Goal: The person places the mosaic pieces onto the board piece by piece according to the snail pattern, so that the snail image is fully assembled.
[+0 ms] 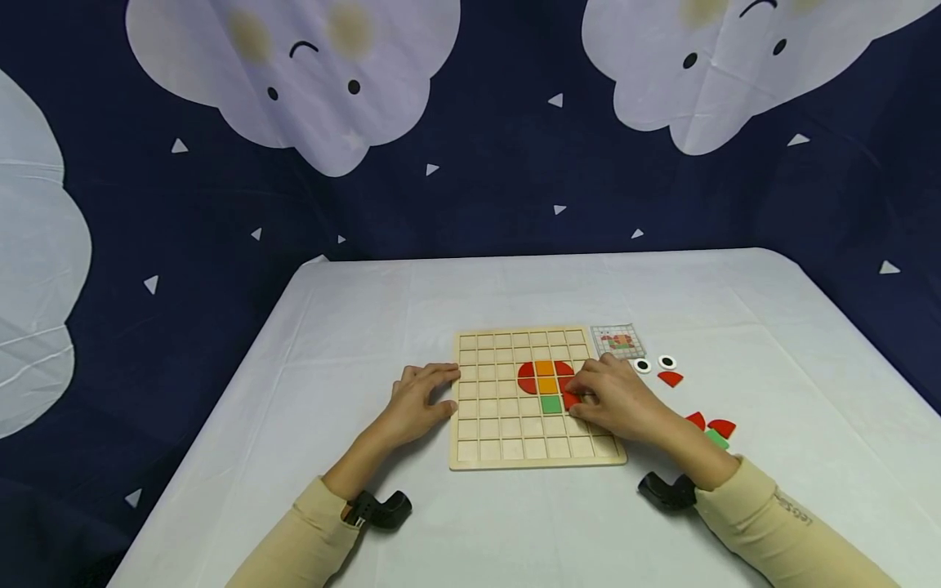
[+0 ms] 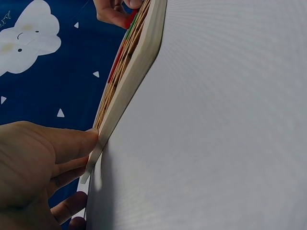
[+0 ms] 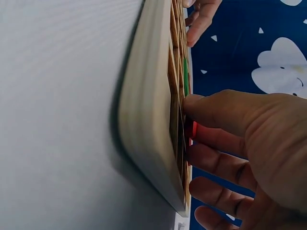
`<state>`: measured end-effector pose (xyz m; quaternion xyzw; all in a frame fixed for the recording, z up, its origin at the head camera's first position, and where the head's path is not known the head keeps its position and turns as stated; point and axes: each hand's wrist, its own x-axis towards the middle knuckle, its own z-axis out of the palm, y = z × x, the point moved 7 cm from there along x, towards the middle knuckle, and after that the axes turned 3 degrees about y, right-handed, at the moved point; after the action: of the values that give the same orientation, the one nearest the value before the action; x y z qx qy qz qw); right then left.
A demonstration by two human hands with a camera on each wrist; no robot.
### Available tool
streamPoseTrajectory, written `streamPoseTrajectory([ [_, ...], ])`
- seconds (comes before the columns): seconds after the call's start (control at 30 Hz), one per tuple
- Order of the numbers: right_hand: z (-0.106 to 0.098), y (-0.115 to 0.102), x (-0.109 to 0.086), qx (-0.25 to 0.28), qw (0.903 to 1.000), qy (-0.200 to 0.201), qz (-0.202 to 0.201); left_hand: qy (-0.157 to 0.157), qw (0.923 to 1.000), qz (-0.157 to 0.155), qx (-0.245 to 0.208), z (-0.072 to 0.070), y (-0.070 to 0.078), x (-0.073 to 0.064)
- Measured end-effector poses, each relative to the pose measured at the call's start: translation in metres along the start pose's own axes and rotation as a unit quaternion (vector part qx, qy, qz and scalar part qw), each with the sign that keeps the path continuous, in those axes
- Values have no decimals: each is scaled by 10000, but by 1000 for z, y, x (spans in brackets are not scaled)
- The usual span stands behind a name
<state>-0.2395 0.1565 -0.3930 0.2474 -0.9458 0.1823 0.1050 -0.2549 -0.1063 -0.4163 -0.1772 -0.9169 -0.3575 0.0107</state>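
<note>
Firstly, held item: red pc (image 1: 570, 401), at the grid board (image 1: 488, 426), in or just over the cell R of the green sq. (image 1: 550, 404); cannot tell if seated. Re hands: R hand (image 1: 621, 400) pinches the red pc, thumb vs. fingertip, gap v. small; other fingers loosely bent. L hand (image 1: 417, 406) is spread, fingers relaxed, tips & thumb touching the board's L edge; nothing gripped.

Handling (est.): red pc prob. light, stiff, smooth, maybe a bit slippery; low breakage risk. Best hold: opp. edges, thumb & fingertip. Board looks wooden, rigid, prob. fairly light, could slide on the cloth-covered table (image 1: 367, 327); take it by the outer rim.

Orientation: board flat, approx. square, no clear long axis; side edges run away from the person. Red pc partly covered by fingers, so pointing dir. & long axis cannot be told. Loose red wedge (image 1: 671, 378), on near side of the eye discs (image 1: 666, 363), has its corner twd. the person.
</note>
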Motion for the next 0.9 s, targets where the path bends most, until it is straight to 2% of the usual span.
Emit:
streamPoseTrajectory([
  [0.63,0,0,-1,-5,10000,-69,-16,30,10000,-1,-16,0,-1,0],
  [0.9,-19,12,-10,33,9997,14,221,8,10000,4,-2,1,0,0],
])
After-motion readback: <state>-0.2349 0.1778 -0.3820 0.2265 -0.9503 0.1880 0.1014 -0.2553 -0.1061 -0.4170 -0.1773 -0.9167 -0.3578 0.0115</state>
